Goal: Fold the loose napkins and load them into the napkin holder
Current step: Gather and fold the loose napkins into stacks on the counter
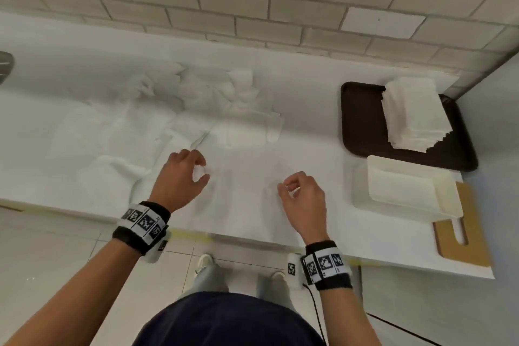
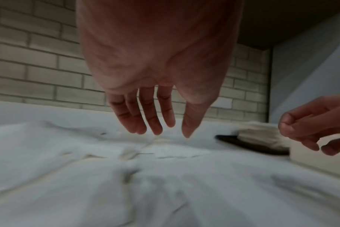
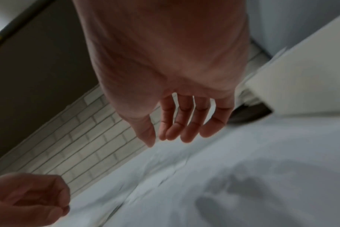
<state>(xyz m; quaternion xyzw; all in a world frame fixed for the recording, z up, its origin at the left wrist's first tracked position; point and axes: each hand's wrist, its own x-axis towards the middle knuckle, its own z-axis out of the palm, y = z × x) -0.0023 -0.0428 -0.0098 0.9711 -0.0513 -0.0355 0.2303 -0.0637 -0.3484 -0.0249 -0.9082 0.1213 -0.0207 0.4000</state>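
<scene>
Loose white napkins (image 1: 213, 93) lie crumpled in a heap at the middle and left of the white counter (image 1: 309, 121). The white box-shaped napkin holder (image 1: 393, 208) stands at the right near the front edge. My left hand (image 1: 193, 168) and right hand (image 1: 292, 185) hover side by side just above the counter in front of the heap. Their fingers hang loosely curled and hold nothing. In the left wrist view my left hand (image 2: 171, 135) hangs over rumpled napkins (image 2: 87, 153). In the right wrist view my right hand (image 3: 165, 142) is empty too.
A dark brown tray (image 1: 362, 126) at the back right carries a tall stack of folded napkins (image 1: 415, 112). A wooden cutting board (image 1: 463, 244) lies under the holder's right end. A tiled wall runs behind the counter, and a side wall closes the right.
</scene>
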